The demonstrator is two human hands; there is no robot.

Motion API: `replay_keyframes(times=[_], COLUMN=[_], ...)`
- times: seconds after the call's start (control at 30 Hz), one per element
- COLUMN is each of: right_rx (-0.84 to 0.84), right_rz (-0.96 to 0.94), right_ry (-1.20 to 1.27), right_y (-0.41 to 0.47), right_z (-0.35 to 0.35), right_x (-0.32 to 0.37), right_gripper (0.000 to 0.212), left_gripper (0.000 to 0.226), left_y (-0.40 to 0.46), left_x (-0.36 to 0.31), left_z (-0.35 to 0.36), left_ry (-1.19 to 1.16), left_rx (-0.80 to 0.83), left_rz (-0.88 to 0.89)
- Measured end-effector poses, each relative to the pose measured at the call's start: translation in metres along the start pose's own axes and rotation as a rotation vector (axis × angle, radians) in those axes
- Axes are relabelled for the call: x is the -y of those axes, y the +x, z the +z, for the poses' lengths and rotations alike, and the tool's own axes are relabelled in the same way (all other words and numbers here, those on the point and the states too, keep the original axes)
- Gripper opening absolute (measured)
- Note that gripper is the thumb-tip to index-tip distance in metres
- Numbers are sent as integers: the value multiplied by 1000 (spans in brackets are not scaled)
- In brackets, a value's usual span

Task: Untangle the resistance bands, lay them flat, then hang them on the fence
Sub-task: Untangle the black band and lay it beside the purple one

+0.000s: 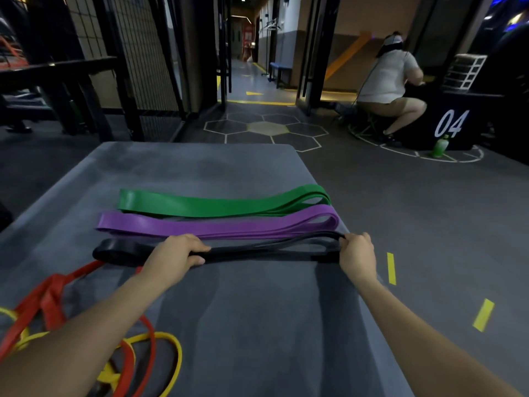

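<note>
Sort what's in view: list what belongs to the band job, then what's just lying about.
Job: green band, purple band, black band gripped by left hand and right hand, tangled red band and yellow band, mat, fence.

Lying about: green bottle, blue bench.

The green band (223, 203) lies flattened as a long doubled loop across the grey mat (243, 310), farthest from the person. Just beside it, on the nearer side and parallel, lies the purple band (214, 226), also flat and folded into a long narrow loop. Nearer again is the black band (257, 249), stretched along the same line; its left end rests flat on the mat while its right end opens into a raised loop. At the mat's near left corner the red band (57, 293) and the yellow band (169, 356) lie tangled together in loose, overlapping coils. The fence (148, 67), black wire mesh, stands beyond the mat's far left corner.
</note>
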State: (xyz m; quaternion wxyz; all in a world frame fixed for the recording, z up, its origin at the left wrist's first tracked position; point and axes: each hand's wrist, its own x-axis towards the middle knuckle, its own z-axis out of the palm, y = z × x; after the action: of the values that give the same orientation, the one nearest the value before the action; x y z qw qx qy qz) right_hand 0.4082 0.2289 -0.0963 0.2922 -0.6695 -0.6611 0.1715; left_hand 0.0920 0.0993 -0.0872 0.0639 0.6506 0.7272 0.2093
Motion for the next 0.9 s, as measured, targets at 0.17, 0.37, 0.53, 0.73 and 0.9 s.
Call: replay_keyframes(times=[0.17,0.37,0.53,0.73,0.9], right_rx=[-76,-158,267,136,72], right_rz=[-94,-617,-795,-766,-784], right_ry=[-151,-51,-101,-45,-59], right_y=[-6,-40,-72,-79,-79], right_z=[4,28,80,103,104], right_x=[-1,53,105,98,98], right_gripper=[26,25,48,34,29], left_gripper=[33,33,33,36,48], left_y=[0,-1,-1,-3,-16], left_x=[-3,-3,-3,5,18], left_z=[3,0,0,-2,-13], left_ry=[8,-4,7,24,323], left_rx=[30,71,71,73,104], left_rz=[-15,-27,-22,18,199])
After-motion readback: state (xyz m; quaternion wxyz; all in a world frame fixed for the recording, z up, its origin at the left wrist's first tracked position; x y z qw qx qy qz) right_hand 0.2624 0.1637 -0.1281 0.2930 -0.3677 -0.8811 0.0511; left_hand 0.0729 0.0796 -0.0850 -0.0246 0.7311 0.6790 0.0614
